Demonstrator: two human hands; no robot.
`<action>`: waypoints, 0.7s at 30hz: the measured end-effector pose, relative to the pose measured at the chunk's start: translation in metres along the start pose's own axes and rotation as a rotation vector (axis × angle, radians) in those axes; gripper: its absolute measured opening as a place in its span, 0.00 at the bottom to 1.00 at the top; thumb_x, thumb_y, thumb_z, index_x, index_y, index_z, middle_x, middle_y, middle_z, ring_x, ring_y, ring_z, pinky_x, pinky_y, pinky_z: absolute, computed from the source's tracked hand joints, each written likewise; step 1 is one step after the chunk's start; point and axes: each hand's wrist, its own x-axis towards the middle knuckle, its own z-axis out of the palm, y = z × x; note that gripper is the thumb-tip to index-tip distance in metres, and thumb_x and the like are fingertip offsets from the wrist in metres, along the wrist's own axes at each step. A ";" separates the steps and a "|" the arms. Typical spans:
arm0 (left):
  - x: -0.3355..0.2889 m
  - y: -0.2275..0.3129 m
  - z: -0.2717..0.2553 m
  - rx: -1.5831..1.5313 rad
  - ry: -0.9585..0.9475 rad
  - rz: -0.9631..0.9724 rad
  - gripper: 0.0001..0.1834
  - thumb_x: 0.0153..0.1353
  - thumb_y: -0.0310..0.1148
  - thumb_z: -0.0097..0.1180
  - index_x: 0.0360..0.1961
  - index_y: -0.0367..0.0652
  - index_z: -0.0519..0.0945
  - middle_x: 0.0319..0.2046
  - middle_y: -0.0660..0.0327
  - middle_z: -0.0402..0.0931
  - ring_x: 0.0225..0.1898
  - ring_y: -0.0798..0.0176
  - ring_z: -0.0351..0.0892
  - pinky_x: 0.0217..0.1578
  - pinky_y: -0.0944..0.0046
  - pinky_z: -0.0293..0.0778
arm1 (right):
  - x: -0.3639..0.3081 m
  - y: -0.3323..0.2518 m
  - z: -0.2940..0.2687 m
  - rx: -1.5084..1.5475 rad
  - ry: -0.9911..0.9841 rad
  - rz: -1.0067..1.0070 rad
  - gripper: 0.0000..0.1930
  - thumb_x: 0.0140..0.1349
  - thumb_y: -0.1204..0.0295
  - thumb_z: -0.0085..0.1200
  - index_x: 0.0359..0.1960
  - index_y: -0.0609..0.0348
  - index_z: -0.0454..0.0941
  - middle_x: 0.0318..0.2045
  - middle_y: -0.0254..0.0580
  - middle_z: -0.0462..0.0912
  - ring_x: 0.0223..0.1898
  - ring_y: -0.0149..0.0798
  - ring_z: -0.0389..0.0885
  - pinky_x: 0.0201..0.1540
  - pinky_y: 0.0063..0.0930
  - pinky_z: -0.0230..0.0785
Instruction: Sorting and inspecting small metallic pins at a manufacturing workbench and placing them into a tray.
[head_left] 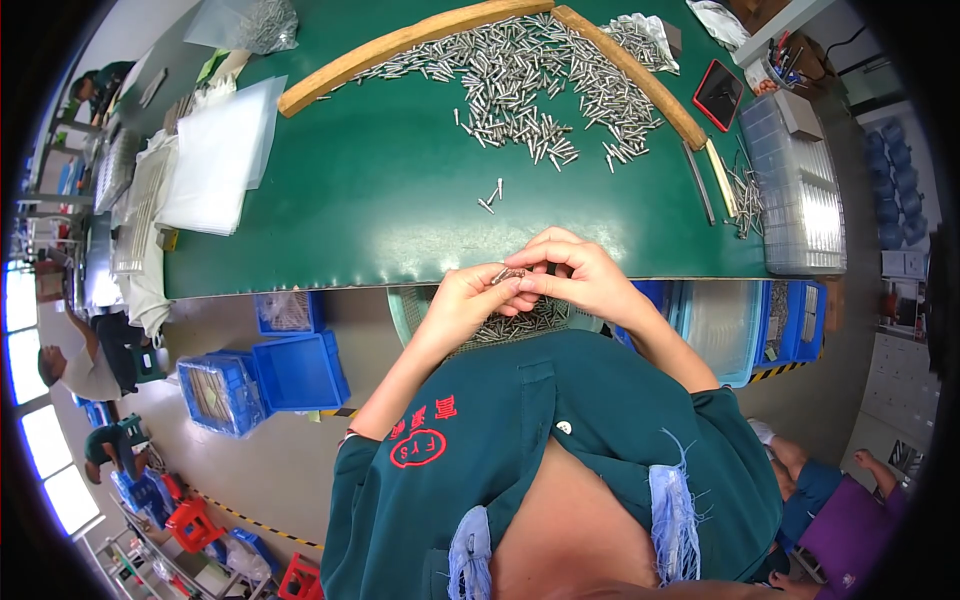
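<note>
Pinching small metal pins (511, 275), the left hand (478, 298) and right hand (582, 272) meet at the counter's (340, 210) near edge, fingers closed on them. The basket (404, 314) below holds many; whether those are finished, I cannot tell. A large heap (505, 75) lies untouched behind, bounded by wooden strips (400, 46). The phone (718, 95) sits aside; nothing blocks the hands.

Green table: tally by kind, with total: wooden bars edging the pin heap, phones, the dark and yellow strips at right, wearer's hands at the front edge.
Wooden bars: 2
Phone: 1
Dark strip: 1
Yellow strip: 1
Hands, left hand and right hand: 2
Total: 7
Pins left out, too many to count.
</note>
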 end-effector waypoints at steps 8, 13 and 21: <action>0.001 -0.001 0.000 0.008 -0.004 0.014 0.14 0.64 0.33 0.50 0.45 0.36 0.77 0.32 0.59 0.80 0.35 0.70 0.80 0.35 0.73 0.76 | -0.001 -0.004 0.001 -0.057 0.007 -0.023 0.11 0.55 0.77 0.57 0.42 0.59 0.80 0.36 0.34 0.74 0.36 0.27 0.74 0.38 0.19 0.67; 0.003 0.001 -0.003 0.313 0.048 0.062 0.14 0.62 0.32 0.51 0.45 0.34 0.76 0.32 0.59 0.81 0.35 0.68 0.80 0.37 0.71 0.76 | 0.003 0.004 0.008 -0.265 0.088 -0.137 0.07 0.54 0.77 0.58 0.36 0.59 0.80 0.33 0.32 0.76 0.31 0.26 0.74 0.33 0.18 0.67; -0.009 0.025 0.002 0.048 -0.044 0.025 0.10 0.59 0.23 0.52 0.42 0.32 0.74 0.33 0.56 0.79 0.36 0.66 0.79 0.39 0.69 0.75 | 0.004 0.019 0.003 0.929 0.060 0.426 0.10 0.62 0.67 0.52 0.40 0.60 0.75 0.28 0.31 0.75 0.26 0.24 0.73 0.29 0.16 0.68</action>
